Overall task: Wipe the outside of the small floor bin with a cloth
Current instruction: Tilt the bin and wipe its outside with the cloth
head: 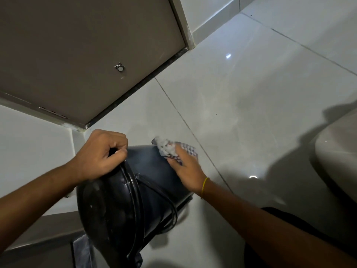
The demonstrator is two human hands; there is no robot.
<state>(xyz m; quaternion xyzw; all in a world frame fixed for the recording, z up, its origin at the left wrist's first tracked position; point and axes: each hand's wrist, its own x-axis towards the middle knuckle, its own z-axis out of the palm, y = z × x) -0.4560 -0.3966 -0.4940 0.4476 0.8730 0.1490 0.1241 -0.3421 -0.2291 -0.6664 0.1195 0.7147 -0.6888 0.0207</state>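
Note:
A small black bin point(146, 171) is tipped on its side over the tiled floor, its open mouth turned toward me and a thin wire handle hanging along its side. My left hand point(100, 153) is closed over the bin's rim at the upper left. My right hand point(185, 167) lies flat on the bin's outer wall near its base and presses a crumpled white and patterned cloth point(170, 148) against it. A yellow band circles the right wrist.
A brown door point(77, 45) with a round stopper point(120, 68) stands behind the bin, framed by a pale wall. Glossy white floor tiles point(251, 93) spread to the right. A white ceramic fixture point(338, 155) curves in at the right edge. A dark mat point(83, 252) lies at bottom left.

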